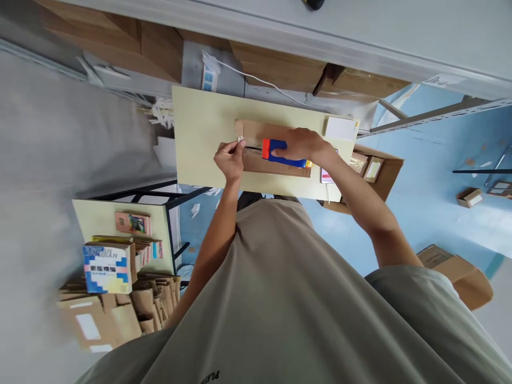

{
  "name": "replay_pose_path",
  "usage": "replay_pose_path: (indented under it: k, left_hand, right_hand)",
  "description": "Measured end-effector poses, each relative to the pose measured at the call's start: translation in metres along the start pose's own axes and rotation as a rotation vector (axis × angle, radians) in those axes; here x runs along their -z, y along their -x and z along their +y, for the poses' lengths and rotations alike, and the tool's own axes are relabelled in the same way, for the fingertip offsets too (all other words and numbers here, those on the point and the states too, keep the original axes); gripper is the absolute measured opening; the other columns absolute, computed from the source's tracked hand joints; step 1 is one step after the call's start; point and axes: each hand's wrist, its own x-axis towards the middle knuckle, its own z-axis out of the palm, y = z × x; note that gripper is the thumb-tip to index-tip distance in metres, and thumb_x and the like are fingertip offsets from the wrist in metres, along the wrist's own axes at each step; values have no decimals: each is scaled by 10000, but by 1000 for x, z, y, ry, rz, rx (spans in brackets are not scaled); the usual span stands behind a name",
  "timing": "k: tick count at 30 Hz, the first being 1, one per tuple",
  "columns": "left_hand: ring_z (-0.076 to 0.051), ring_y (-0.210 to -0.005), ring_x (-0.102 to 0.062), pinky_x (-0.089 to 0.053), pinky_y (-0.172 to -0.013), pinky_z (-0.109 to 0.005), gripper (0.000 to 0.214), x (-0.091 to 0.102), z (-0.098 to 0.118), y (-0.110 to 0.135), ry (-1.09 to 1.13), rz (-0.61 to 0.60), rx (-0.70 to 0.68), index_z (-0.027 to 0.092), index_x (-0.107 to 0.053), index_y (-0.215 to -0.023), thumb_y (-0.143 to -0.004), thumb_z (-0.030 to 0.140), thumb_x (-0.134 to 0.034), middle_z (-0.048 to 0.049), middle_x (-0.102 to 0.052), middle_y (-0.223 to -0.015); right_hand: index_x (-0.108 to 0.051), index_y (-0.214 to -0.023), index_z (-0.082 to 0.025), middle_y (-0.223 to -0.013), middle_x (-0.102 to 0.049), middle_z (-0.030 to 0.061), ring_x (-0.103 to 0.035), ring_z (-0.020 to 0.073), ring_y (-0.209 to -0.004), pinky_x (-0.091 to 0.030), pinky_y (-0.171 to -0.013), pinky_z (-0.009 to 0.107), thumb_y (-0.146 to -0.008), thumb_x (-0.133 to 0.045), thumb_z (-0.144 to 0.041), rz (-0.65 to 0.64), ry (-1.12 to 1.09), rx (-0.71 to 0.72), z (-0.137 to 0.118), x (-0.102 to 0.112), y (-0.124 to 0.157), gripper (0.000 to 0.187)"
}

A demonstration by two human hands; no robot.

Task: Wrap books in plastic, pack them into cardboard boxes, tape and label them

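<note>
A flat brown cardboard box (258,164) lies lengthwise on the pale yellow table (204,122), a dark gap running along its middle. At its left end my left hand (230,160) is closed, thumb and fingertips pinching a shiny bit of clear tape (240,138) against the box's edge. My right hand (300,145) is wrapped over a blue tape dispenser (294,160) with an orange-red front. The dispenser rests over the box's middle, its red end facing my left hand. My palm hides part of it.
Right of the box are a white pad (341,128) and a phone (327,175) with a cable. An open carton (382,178) stands beyond the table's right edge. A power strip (209,77) lies behind. Books (107,269) and folded cardboard sit at lower left.
</note>
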Motion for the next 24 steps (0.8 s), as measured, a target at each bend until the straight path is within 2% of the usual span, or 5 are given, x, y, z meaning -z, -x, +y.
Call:
replay_pose_path:
  k: [3,6,10,16,24]
  left_hand:
    - [-236,-1026,-797,-629,-1044,-356,135,13,-3,-5,-62,13,-16,220,-878,-946,-1002,342,-862,-40,-827,-954]
    - [-232,-1010,-791,-636,-1036,-355,132,29,-9,-11,-140,38,-29,215,-872,-911,-994,315,-850,-33,-825,-920]
    - [-217,-989,-789,-636,-1002,-330,120,43,-19,-17,-181,42,-46,202,-857,-868,-972,262,-847,-31,-815,-917]
    - [-219,-975,-779,-645,-975,-334,88,40,-27,-23,-214,48,-43,188,-852,-910,-975,243,-830,-27,-785,-919]
    - [-234,-998,-787,-663,-989,-353,118,40,-38,-31,-225,56,-50,186,-873,-990,-960,293,-834,-45,-806,-974]
  right_hand:
    - [-798,-1367,-111,-1213,-852,212,-799,373,-1164,-586,-957,404,-1105,-694,-716,7,-19,-29,34,3,32,667]
    - [-839,-1171,-134,-957,-809,182,-787,354,-970,-564,-838,418,-1080,-654,-826,-38,-21,-74,83,0,67,721]
    - [-829,-1045,-163,-821,-752,145,-721,291,-815,-520,-764,421,-1077,-579,-900,-113,-34,-108,132,-12,90,778]
    - [-809,-1059,-158,-822,-743,140,-689,272,-789,-499,-747,424,-1082,-629,-844,-102,-82,-117,147,-33,72,709]
    - [-825,-1130,-151,-895,-763,154,-730,311,-881,-523,-793,439,-1082,-625,-824,-98,-60,-77,165,-32,57,705]
